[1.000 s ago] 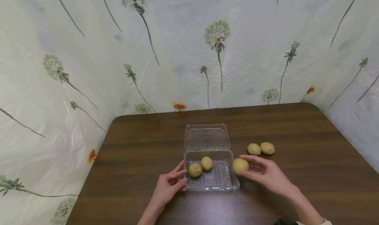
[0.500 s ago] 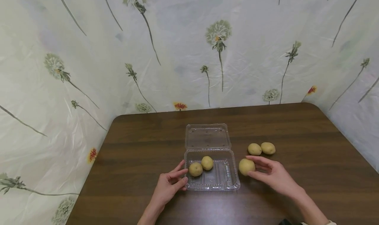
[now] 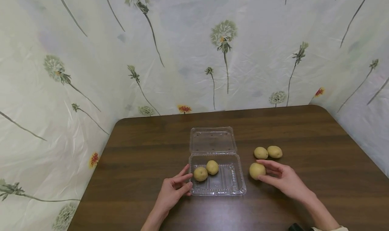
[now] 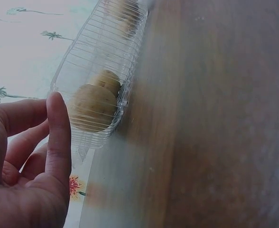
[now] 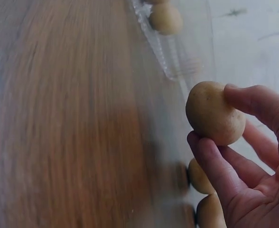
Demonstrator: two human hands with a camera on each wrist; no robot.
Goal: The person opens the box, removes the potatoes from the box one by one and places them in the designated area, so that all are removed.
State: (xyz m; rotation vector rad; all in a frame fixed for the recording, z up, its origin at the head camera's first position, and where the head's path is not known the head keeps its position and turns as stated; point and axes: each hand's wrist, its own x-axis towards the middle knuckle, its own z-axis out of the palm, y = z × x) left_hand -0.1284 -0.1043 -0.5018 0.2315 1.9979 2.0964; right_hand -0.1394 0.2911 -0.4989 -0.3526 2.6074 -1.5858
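Observation:
My right hand (image 3: 281, 178) pinches a round yellow potato (image 3: 257, 171) between thumb and fingertips, just right of a clear plastic clamshell container (image 3: 226, 190). In the right wrist view the held potato (image 5: 213, 113) appears above two others lying beyond. My left hand (image 3: 174, 190) is at the container's left side, thumb and forefinger tips at its rim (image 4: 54, 85) in the left wrist view. Inside the container, toward its left, two potatoes sit touching, the nearer-left potato (image 3: 200, 174) and another potato (image 3: 212, 167). The hinged lid (image 3: 212, 141) lies folded back, away from me.
Two more potatoes rest side by side behind my right hand, one potato (image 3: 261, 153) left of the other potato (image 3: 275, 152). All stands on a dark brown wooden table (image 3: 146, 146). Flower-patterned sheeting (image 3: 182, 55) surrounds the table's back and sides.
My right hand with its potato has moved rightward, from over the container's right edge to a spot beside it. The left hand and the container have stayed in place.

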